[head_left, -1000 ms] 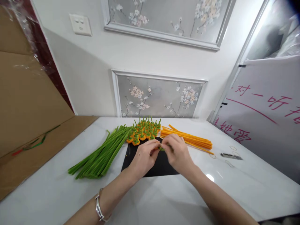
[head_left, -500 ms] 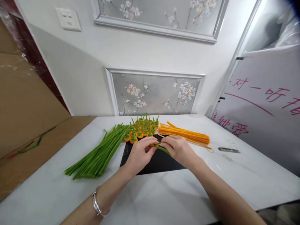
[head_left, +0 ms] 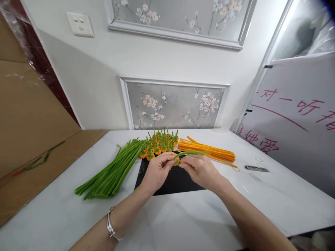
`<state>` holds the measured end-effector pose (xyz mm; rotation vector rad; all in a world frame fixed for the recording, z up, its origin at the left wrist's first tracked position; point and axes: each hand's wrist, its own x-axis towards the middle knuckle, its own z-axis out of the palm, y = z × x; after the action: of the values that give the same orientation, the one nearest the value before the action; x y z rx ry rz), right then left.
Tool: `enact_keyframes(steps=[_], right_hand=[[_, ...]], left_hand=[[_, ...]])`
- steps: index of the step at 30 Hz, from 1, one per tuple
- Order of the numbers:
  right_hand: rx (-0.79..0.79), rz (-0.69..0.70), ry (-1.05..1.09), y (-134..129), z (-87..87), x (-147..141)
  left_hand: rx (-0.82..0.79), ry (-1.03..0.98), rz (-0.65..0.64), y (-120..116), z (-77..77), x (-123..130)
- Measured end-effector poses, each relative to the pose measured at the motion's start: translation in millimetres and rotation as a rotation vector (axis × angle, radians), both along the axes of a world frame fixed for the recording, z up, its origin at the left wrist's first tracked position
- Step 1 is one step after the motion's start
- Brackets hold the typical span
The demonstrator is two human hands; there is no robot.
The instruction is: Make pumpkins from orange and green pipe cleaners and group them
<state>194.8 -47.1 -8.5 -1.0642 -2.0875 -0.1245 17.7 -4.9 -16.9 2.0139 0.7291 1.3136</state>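
Over the black mat (head_left: 171, 183), my left hand (head_left: 158, 171) pinches a small orange pipe-cleaner pumpkin (head_left: 177, 161) between thumb and fingers. A green pipe cleaner (head_left: 190, 152) arches from the pumpkin's top toward the right and passes above my right hand (head_left: 202, 169). That hand is closed, its thumb and fingertips pinching at the green by the pumpkin's right side. My fingers hide part of the pumpkin. Just beyond them stands a cluster of similar orange pumpkins (head_left: 157, 149) with green tops and upright stems.
Left of the mat lies a bundle of green pipe cleaners (head_left: 112, 170). A bundle of orange pipe cleaners (head_left: 209, 150) lies to the right. Farther right are a small metal cutting tool (head_left: 256, 168) and thin rubber bands (head_left: 259, 159). Cardboard (head_left: 39, 122) borders the left side.
The green pipe cleaner, earlier low and angled down beneath my right hand, now arches up and over it. My fingers have turned and more of the orange pumpkin shows.
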Motion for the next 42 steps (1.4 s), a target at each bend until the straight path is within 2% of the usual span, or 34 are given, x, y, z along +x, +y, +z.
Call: enact_keyframes(steps=[4, 8, 11, 16, 20, 22, 26, 30, 34, 38, 42], right_hand=[[-0.065, 0.032, 0.079, -2.4, 2.7, -1.8], [-0.295, 0.094, 0.283, -3.2, 6.4, 6.2], [-0.433, 0.199, 0.411, 1.4, 4.4, 20.1], [-0.521, 0.270, 0.499, 11.2, -2.4, 33.9], [-0.554, 0.202, 0.587, 11.5, -4.7, 19.6], [-0.558, 0.222, 0.621, 10.9, -6.3, 10.0], [-0.549, 0.262, 0.681, 11.6, -10.2, 0.1], [-0.511, 0.219, 0.715, 9.8, -9.7, 0.4], [-0.337, 0.131, 0.571, 1.7, -4.0, -1.0], [-0.147, 0.041, 0.349, -4.9, -0.6, -4.6], [-0.136, 0.039, 0.308, -5.5, -2.6, -7.2]], left_hand=[[-0.221, -0.048, -0.049, -1.8, 2.2, 1.5], [-0.450, -0.070, -0.175, -4.9, 8.5, -1.0], [-0.478, -0.109, -0.224, -7.0, 12.9, -1.9], [-0.534, -0.139, -0.255, -7.9, 15.0, -0.9], [-0.479, -0.064, -0.276, -6.9, 12.4, -0.3], [-0.424, -0.043, -0.266, -6.5, 10.5, 0.2], [-0.301, -0.065, -0.191, -6.2, 8.2, 1.5], [-0.281, -0.075, -0.128, -7.0, 11.6, 0.9], [-0.262, 0.010, -0.092, -7.8, 17.2, -2.3], [-0.173, 0.134, -0.066, -8.2, 18.5, -5.1], [-0.072, 0.245, -0.043, -10.7, 18.0, -5.8]])
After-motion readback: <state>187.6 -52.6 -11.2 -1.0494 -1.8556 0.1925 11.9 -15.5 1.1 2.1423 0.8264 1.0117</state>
